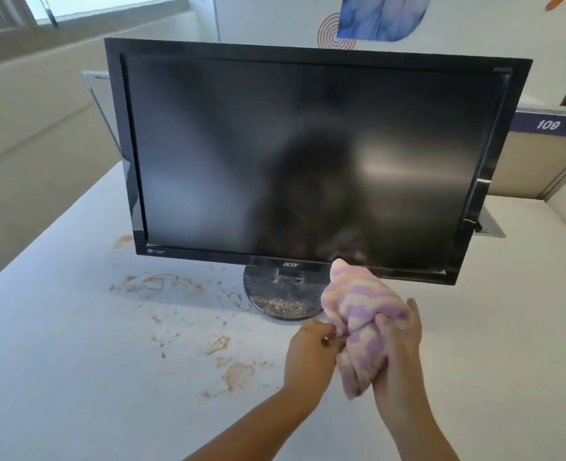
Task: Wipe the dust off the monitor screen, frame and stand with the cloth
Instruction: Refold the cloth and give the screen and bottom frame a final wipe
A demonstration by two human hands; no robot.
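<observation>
A black monitor (295, 154) stands on a white desk (58, 361), its dark screen smeared with dust near the lower right. Its round stand base (275, 294) carries brown dust along the front edge. A bunched pink, purple and yellow striped cloth (361, 321) is held in front of the stand, its top tip touching the lower frame right of the logo. My left hand (311, 354) pinches the cloth's left edge. My right hand (398, 347) grips the cloth from the right side.
Brown dust smears (162, 284) and patches (238, 374) lie on the desk left of and in front of the stand. A cubicle partition with the label 109 (547, 124) stands behind the monitor at right. A wall runs along the left.
</observation>
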